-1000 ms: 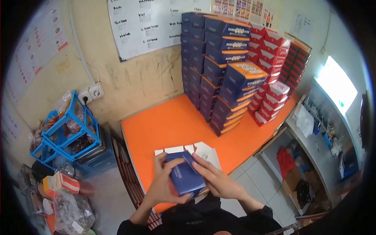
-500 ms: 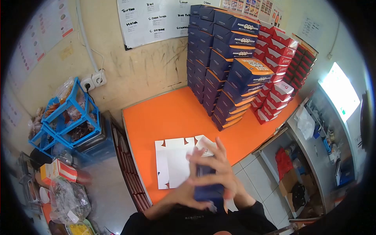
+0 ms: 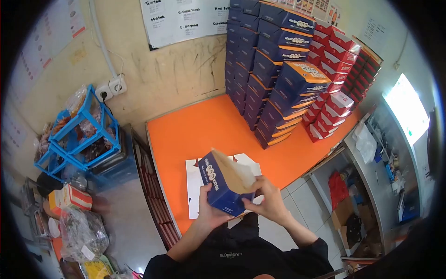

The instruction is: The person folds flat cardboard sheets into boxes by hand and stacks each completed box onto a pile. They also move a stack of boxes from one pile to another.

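A dark blue food box [image 3: 224,194] with white lettering is between my hands, tilted, its top open and its pale brown inside showing. My left hand [image 3: 209,210] holds the box's left side and bottom, with the thumb on the lettered wall. At the near right corner, my right hand [image 3: 269,201] pinches the box's edge, thumb outside and fingers over the rim. Under the box lie flat white box blanks [image 3: 193,204] with cut notches, on the orange table [image 3: 181,135]. The box hides most of them.
Tall stacks of folded blue boxes [image 3: 278,97] stand at the back of the table, with red and white boxes [image 3: 334,65] to their right. At left are a blue crate [image 3: 83,132] and a clear plastic bag [image 3: 83,235]. A metal shelf unit [image 3: 385,195] stands right.
The box was mostly hidden behind my blurred, overlapping hands. Now it is up over the white blanks with its open top showing, and my hands are apart on either side.
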Available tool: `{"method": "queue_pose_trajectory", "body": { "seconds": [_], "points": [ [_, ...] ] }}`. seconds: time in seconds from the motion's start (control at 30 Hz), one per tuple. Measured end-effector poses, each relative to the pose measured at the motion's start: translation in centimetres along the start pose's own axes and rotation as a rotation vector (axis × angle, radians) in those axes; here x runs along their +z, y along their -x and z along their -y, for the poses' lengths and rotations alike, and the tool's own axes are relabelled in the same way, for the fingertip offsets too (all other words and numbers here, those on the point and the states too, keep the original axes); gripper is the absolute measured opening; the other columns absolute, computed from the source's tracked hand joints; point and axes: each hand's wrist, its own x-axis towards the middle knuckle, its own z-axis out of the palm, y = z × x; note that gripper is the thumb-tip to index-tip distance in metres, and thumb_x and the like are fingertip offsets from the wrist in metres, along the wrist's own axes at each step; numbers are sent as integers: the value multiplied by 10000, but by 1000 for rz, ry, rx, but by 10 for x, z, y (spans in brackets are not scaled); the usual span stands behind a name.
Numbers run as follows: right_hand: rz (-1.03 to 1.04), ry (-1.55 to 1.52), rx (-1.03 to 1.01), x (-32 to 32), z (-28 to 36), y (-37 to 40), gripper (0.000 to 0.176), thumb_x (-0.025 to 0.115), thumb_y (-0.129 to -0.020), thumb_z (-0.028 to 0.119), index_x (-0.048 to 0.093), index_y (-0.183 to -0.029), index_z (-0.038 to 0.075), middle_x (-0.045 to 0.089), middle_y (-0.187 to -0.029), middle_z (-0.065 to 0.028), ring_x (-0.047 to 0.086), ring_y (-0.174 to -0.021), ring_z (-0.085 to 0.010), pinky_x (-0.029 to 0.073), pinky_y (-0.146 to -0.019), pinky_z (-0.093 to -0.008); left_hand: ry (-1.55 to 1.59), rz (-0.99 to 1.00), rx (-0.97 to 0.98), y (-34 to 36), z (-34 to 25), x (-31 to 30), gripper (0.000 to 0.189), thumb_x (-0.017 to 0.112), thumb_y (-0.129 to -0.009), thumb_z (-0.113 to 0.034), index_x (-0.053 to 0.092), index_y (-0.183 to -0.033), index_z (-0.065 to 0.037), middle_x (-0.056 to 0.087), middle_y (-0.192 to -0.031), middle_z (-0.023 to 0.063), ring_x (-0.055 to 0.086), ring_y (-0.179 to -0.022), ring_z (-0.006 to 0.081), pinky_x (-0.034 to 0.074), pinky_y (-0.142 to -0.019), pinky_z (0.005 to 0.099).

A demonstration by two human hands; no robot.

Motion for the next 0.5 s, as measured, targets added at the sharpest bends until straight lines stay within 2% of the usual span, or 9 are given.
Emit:
{"method": "queue_pose_trajectory", "body": {
  "seconds": [0.07, 0.13, 0.27, 0.33, 0.37, 0.4, 0.43, 0.47, 0.5],
  "points": [
    [-134, -391, 102, 0, -3, -2, 342, 739, -701, 214, 507, -915, 81, 525, -1043, -99, 604, -647, -264, 505, -572, -313, 19, 2, -74, 1, -4, 2, 720, 466, -732, -567, 367, -1308, -146, 447, -1264, 90, 459, -1137, 247, 382, -913, 450],
    [-78, -383, 251, -3, 11, -8, 329, 739, -711, 222, 551, -932, 67, 562, -918, -119, 603, -639, -243, 490, -575, -283, -13, -33, -42, -2, 3, 0, 714, 450, -730, -574, 391, -1292, -137, 478, -1232, 84, 476, -1117, 244, 385, -910, 433],
    [-140, -34, -249, 28, 1, 8, 263, 691, -746, 221, 651, -982, 112, 618, -700, -76, 579, -542, -246, 474, -538, -318, 77, -40, 59, -12, 9, -14, 708, 368, -745, -605, 445, -1252, -117, 489, -1230, 121, 482, -1113, 285, 342, -958, 479],
    [-18, 168, -112, 17, 0, 12, 300, 652, -783, 203, 611, -1061, 99, 615, -852, -114, 592, -720, -254, 478, -651, -330, 292, 527, 52, -23, 19, -74, 673, 369, -772, -553, 411, -1278, -110, 479, -1251, 108, 480, -1129, 273, 349, -957, 478],
    [30, 232, -60, 16, -2, 13, 312, 639, -796, 197, 598, -1088, 95, 614, -903, -127, 597, -780, -257, 479, -688, -333, 28, 181, 117, -13, 25, -65, 635, 400, -786, -489, 395, -1288, -99, 481, -1246, 105, 486, -1122, 258, 359, -957, 456],
    [-258, 157, 56, 23, -19, 1, 398, 643, -794, 220, 533, -1147, 72, 542, -1019, -161, 539, -903, -270, 444, -780, -347, -241, -159, 176, -2, 30, -51, 602, 431, -801, -425, 379, -1297, -88, 484, -1241, 103, 492, -1115, 242, 369, -958, 434],
    [-403, 127, 112, 30, -26, 1, 444, 644, -793, 232, 500, -1176, 61, 505, -1077, -178, 511, -964, -277, 427, -826, -354, -550, -58, 272, 3, 35, -46, 577, 482, -804, -301, 348, -1316, -71, 492, -1219, 112, 504, -1092, 216, 380, -959, 381],
    [-551, 88, 163, 36, -33, 1, 490, 646, -792, 244, 467, -1206, 50, 469, -1135, -195, 482, -1025, -284, 409, -872, -361, -625, -163, 205, 1, 40, -60, 592, 510, -800, -139, 296, -1340, -28, 496, -1162, 93, 495, -1070, 208, 443, -858, 387],
    [-376, -144, 307, 48, -32, 14, 581, 669, -767, 287, 409, -1220, 32, 396, -1168, -205, 386, -1105, -306, 349, -933, -381, -864, -166, 275, 3, 33, -52, 642, 541, -775, -120, 270, -1348, -16, 469, -1185, 116, 468, -1107, 229, 437, -867, 389]
  ]
}}
